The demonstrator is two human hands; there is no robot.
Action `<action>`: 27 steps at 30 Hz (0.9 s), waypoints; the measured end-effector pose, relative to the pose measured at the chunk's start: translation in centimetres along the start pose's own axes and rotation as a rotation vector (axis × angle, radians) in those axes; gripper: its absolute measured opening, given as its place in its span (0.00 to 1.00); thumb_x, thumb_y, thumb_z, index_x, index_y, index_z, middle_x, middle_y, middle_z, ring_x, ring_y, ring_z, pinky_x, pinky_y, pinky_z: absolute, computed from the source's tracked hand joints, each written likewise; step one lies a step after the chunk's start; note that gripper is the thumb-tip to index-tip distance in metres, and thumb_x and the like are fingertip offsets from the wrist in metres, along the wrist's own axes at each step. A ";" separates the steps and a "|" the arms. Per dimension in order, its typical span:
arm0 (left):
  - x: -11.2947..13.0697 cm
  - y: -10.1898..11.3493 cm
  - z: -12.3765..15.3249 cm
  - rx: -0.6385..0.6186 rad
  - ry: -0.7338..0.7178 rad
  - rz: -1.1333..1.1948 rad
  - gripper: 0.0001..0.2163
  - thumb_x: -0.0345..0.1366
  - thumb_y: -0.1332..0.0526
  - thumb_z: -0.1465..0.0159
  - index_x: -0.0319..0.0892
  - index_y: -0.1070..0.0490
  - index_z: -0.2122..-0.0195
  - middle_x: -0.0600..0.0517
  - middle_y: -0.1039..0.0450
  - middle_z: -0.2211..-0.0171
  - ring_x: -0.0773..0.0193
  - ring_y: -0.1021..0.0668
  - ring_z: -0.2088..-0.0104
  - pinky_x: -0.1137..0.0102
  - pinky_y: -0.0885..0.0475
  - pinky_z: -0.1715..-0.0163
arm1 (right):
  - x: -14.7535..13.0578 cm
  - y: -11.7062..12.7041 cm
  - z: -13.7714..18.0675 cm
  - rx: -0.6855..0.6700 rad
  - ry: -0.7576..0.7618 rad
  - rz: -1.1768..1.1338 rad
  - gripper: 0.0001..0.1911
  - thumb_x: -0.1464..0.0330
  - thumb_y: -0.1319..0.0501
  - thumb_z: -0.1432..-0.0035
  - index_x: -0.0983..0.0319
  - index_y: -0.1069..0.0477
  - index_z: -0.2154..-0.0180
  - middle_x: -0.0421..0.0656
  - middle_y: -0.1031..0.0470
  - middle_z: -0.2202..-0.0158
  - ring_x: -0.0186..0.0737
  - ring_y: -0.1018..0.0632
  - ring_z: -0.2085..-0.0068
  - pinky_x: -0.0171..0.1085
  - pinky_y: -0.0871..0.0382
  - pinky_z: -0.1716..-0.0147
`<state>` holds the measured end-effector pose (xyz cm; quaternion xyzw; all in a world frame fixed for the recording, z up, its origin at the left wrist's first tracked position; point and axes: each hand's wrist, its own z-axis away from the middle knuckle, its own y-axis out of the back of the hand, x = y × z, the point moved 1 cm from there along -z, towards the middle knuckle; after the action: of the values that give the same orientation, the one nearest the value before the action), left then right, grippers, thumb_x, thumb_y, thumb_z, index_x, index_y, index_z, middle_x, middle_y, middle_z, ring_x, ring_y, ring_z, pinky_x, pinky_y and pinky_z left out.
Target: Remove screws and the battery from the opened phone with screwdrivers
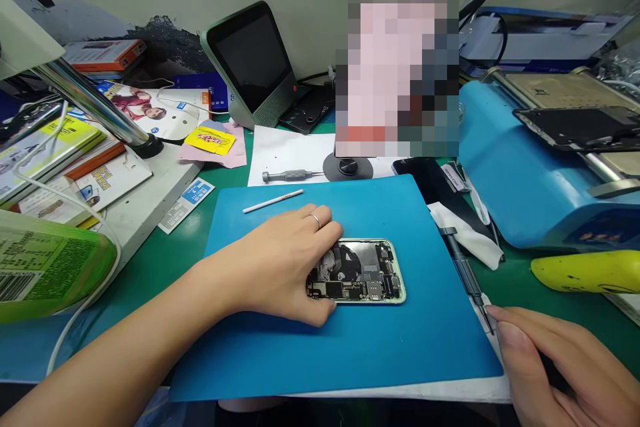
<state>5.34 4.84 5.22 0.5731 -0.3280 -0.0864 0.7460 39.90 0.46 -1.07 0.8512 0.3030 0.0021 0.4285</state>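
An opened phone (367, 271) lies on the blue mat (350, 347), its circuit boards showing. My left hand (280, 260) rests flat over the phone's left half, thumb at its near edge, a ring on one finger. My right hand (560, 360) sits at the mat's near right corner, its fingers curled, with the tip of a grey screwdriver (465, 273) right by the thumb. Whether the fingers grip the screwdriver I cannot tell. A thin white stick (273, 201) lies on the mat's far left part.
A second grey screwdriver (290, 175) lies on white paper behind the mat. A small screen device (250, 63) stands at the back. A blue machine (525, 180) and a yellow-green object (585, 271) are at the right. Boxes and a microscope base (150, 193) crowd the left.
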 end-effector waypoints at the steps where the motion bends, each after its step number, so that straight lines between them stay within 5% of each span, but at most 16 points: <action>1: 0.0 0.0 0.0 0.001 0.002 -0.001 0.22 0.48 0.31 0.40 0.40 0.28 0.50 0.49 0.32 0.56 0.54 0.27 0.58 0.58 0.29 0.60 | -0.1 0.0 0.0 -0.008 0.037 -0.008 0.04 0.68 0.36 0.29 0.56 0.21 0.57 0.43 0.16 0.61 0.40 0.16 0.63 0.40 0.22 0.62; 27: 0.1 0.2 0.1 -0.008 0.001 0.006 0.20 0.47 0.32 0.39 0.42 0.29 0.51 0.48 0.31 0.57 0.53 0.26 0.58 0.58 0.29 0.59 | -0.7 0.2 -0.5 0.003 0.087 0.014 0.06 0.74 0.35 0.32 0.59 0.21 0.56 0.44 0.17 0.61 0.41 0.18 0.64 0.41 0.24 0.62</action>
<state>5.26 4.81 5.47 0.5692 -0.3288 -0.0850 0.7487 39.32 0.35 -0.47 0.8532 0.3153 0.0418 0.4134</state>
